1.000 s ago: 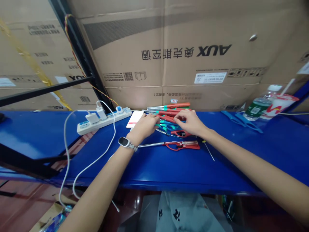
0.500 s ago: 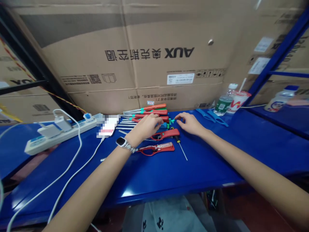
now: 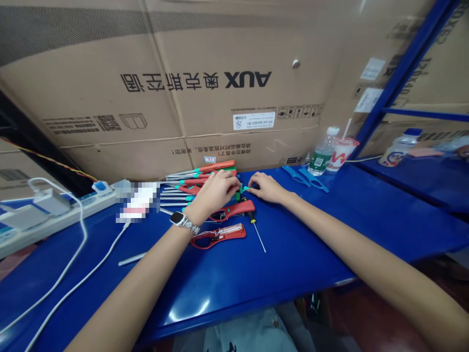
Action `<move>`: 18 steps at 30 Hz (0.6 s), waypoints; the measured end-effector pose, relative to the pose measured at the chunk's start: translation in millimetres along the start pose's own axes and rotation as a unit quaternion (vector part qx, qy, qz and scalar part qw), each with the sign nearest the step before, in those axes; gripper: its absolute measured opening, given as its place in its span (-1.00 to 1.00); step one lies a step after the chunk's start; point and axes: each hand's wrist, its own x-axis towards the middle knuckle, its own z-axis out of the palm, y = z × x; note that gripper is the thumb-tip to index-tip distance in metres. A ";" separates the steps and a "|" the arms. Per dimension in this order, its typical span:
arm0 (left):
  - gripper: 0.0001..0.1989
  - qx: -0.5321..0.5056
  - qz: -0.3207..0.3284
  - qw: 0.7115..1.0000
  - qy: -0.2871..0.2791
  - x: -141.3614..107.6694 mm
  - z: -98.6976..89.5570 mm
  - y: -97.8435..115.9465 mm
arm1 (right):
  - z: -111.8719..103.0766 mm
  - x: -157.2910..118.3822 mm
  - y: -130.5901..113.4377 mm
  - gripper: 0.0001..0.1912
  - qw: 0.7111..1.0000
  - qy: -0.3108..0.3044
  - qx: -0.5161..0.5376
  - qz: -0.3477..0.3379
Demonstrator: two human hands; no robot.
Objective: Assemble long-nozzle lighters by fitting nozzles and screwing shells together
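Observation:
My left hand [image 3: 219, 189], a watch [image 3: 177, 218] on its wrist, is over the ends of several red-handled stick lighters [image 3: 220, 165]. Its fingers are curled, and what they hold, if anything, is hidden. Facing it, my right hand [image 3: 265, 187] has thumb and forefinger closed at a small green plastic piece [image 3: 245, 188]. Below the hands lies a red lighter handle [image 3: 240, 209], and nearer me an opened red handle shell [image 3: 224, 236] with a clear tube and wires inside. A screwdriver [image 3: 258, 232] with a black and yellow handle rests to their right.
Blue pieces [image 3: 318, 181], a water bottle [image 3: 323, 152] and a cup with a straw [image 3: 341, 154] stand or lie to the right. On the left are a power strip [image 3: 84, 211], white cables and a blurred phone [image 3: 139, 203]. A cardboard box [image 3: 205, 112] backs the blue table [image 3: 286, 254].
My view has shifted to the right, so the scene slides left. The right hand's fingertips have closed in on the green piece. The left hand stays over the lighters, fingers curled.

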 end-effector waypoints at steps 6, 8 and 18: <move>-0.80 -0.071 0.035 0.995 0.068 -23.2 -13.6 7.7 | -26.7 -36.5 -31.6 -0.86 0.979 0.076 0.189 -0.017; -0.72 -0.094 0.050 0.991 0.081 -37.9 -20.1 14.7 | -33.3 -47.9 -54.5 -0.84 0.967 0.076 0.240 -0.041; -0.82 -0.228 -0.117 0.965 0.053 -95.1 -29.5 9.1 | 4.5 -33.1 -130.1 -0.79 0.907 0.041 0.415 -0.063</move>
